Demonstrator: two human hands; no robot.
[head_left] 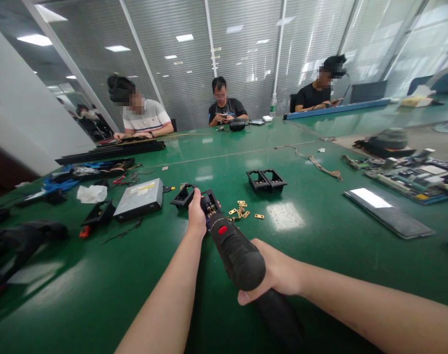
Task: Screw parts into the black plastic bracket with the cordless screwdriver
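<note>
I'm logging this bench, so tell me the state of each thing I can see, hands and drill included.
Left hand, closed on the black housing
Right hand, closed around the drill
Drill, nose at the housing; whether running, unclear
Brass plates, loose, clustered
Black frame pair, side by side
Optical drive, lying flat
Bottle, upright
Cord, slack

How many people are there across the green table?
3: the left person in a white shirt, the middle person, and the right person behind the blue bar.
</note>
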